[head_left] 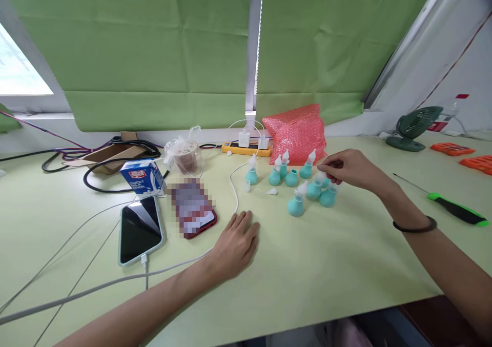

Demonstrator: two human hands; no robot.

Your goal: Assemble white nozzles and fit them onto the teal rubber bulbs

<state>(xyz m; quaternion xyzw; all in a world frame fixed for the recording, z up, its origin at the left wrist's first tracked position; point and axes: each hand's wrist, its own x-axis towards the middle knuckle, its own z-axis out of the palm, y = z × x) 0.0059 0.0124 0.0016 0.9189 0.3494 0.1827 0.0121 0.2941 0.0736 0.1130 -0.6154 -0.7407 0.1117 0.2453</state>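
My right hand [348, 170] has its thumb and fingertips pinched together at the clear tip of a teal nasal aspirator [314, 189], which stands on the table in a cluster. Close by is another teal aspirator bulb [328, 197], slightly blurred, partly under my fingers. In front stands an aspirator with a tilted clear tip [295, 206]. Several more aspirators [306, 170] stand behind, and one teal bulb [291, 178] has an open top. A small clear cap [247, 185] and a white scrap [271, 191] lie near them. My left hand [236, 244] rests open, palm down, on the table by a white cable [172, 269].
Pink bubble-wrap bags [298, 137] and a yellow power strip [246, 149] sit at the back. On the left are two phones [141, 230], a blue milk carton [143, 178] and a bagged cup [186, 157]. A screwdriver [457, 208] and green fan [417, 126] are right.
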